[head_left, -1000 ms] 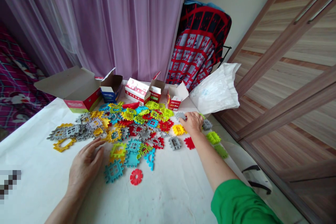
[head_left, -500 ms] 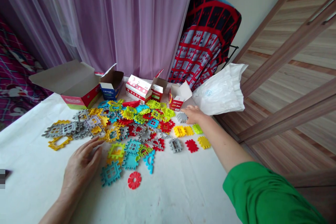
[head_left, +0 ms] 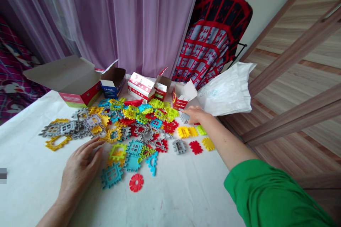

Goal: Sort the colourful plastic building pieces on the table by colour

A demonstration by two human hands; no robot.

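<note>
My right hand [head_left: 196, 114] reaches to the far right of the heap, its fingers closed on the edge of a grey interlocking building tile [head_left: 184, 117]. The hand hides part of that tile. My left hand [head_left: 82, 159] rests on the table with its fingers loosely stretched out, holding nothing. Near its fingertips are a yellow frame tile [head_left: 113, 135] and a lime-green tile [head_left: 117, 151]. Close to my right forearm lie a yellow tile [head_left: 208, 144], a red tile [head_left: 196, 147], a grey window tile [head_left: 179, 146] and a lime-green tile [head_left: 201, 130].
A large heap of mixed tiles [head_left: 144, 120] covers the table's middle. Behind it stand an open red box [head_left: 90, 94], a blue box [head_left: 108, 88], a white-and-red box [head_left: 141, 87] and smaller red boxes [head_left: 180, 103]. A white bag [head_left: 226, 90] lies at the right.
The grey tile under my right hand now looks more tilted. My left hand stays resting on the table. The view has shifted slightly.
</note>
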